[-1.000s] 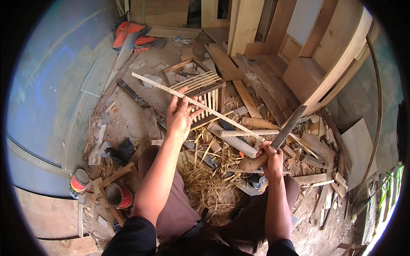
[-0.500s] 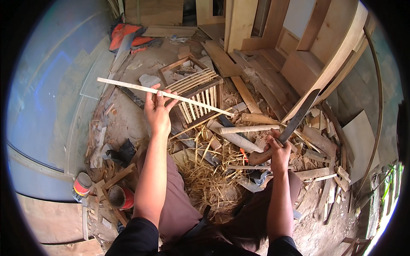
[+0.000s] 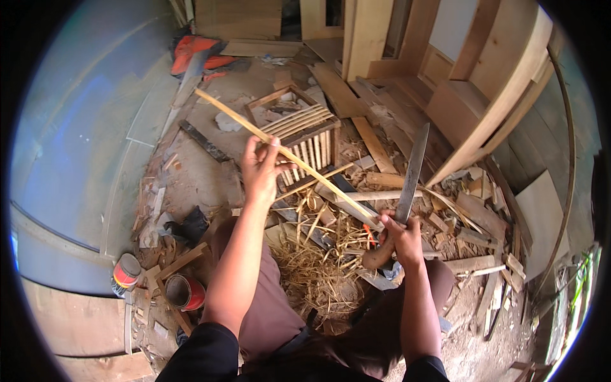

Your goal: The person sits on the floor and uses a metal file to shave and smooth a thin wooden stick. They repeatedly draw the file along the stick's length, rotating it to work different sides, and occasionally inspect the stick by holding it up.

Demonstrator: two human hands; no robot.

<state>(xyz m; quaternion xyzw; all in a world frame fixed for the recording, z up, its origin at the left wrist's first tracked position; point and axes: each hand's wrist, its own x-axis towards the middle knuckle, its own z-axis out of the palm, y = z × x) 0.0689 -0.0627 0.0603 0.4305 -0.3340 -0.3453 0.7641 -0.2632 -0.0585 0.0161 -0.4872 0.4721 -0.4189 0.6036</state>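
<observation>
A long, thin bamboo strip is pinched between the fingers of my left hand. It slants from the far left down toward the right, its near end at the fingers of my right hand; whether they touch it, I cannot tell. My right hand grips the curved wooden handle of a machete, whose dark blade points up and away. Beyond the strip, a slatted wooden frame rests on the floor. Curly bamboo shavings lie heaped between my legs.
Two red cans, one upright and one open-mouthed, stand at my left. Wood offcuts litter the floor at right. Behind them stands a large wooden cabinet-like frame. An orange cloth lies far left.
My left hand has shifted right, and the strip has turned to a steeper slant with its near end brought to my right hand. The machete blade has swung more upright.
</observation>
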